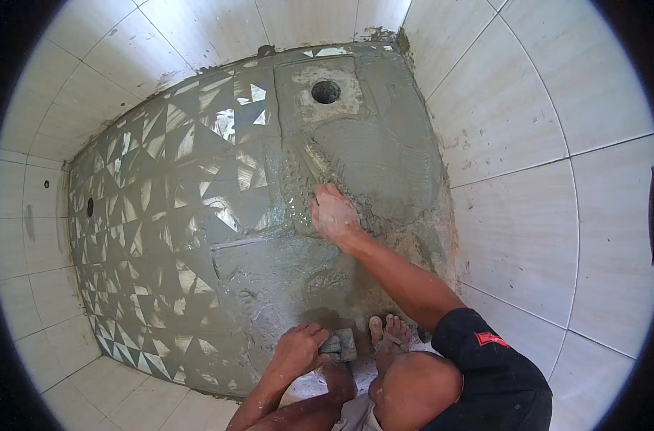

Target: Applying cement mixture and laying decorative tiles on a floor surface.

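**Spreading mortar on the floor bed, drain side**

Right hand [334, 214] is closed round a trowel [307, 167], blade running up toward the drain [325, 91], flat on the wet mortar [384, 161]. Left hand [298, 347] is curled on a small grey block [341, 345] just beside the bare foot [388, 334], well short of the drain.

Step, as I read it: combing and levelling the bed between the drain and the laid tiles [162, 208]. Ridges show near the blade; the patch nearer the foot looks rougher. Next move likely needs an even, low-angle pull, keeping mortar out of the drain hole.

Floor: patterned triangle tiles left of the drain, smeared grey. Pale wall tiles [528, 144] surround it, splashed near the right edge.
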A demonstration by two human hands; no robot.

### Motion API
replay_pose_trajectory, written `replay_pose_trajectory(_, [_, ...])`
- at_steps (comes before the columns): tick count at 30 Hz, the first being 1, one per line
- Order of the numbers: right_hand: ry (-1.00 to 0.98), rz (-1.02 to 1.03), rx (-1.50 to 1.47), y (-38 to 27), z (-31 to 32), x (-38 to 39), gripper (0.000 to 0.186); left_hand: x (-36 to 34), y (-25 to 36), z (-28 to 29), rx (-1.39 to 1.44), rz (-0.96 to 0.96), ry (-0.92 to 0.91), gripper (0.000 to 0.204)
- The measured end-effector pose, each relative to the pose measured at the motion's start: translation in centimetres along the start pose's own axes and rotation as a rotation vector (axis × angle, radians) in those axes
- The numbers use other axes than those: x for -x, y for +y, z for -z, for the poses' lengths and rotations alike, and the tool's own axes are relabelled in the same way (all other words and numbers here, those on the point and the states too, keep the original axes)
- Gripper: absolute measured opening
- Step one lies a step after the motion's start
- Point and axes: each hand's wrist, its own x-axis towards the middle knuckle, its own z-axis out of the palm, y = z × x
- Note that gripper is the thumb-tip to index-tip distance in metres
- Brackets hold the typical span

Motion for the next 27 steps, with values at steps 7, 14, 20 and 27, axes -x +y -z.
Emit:
replay_pose_trajectory(7, [0.067,0.191,0.447,-1.7,2.9,0.3,0.011,1.5,-0.9,-0.8,0.010,0.035,0.028,0.047])
replay_pose_trajectory(14, [0.116,0.256,0.283,2.7,2.7,-0.9,0.015,1.3,-0.3,-0.8,-0.004,0.028,0.015,0.048])
replay_pose_trajectory(20, [0.141,0.029,0.194,-0.8,5.7,1.0,0.012,1.8,-0.9,-1.3,0.001,0.012,0.040,0.049])
replay_pose_trajectory(27, [0.235,0.324,0.610,3.8,6.5,0.9,0.016,1.8,-0.9,-1.0,-0.005,-0.003,0.051,0.051])
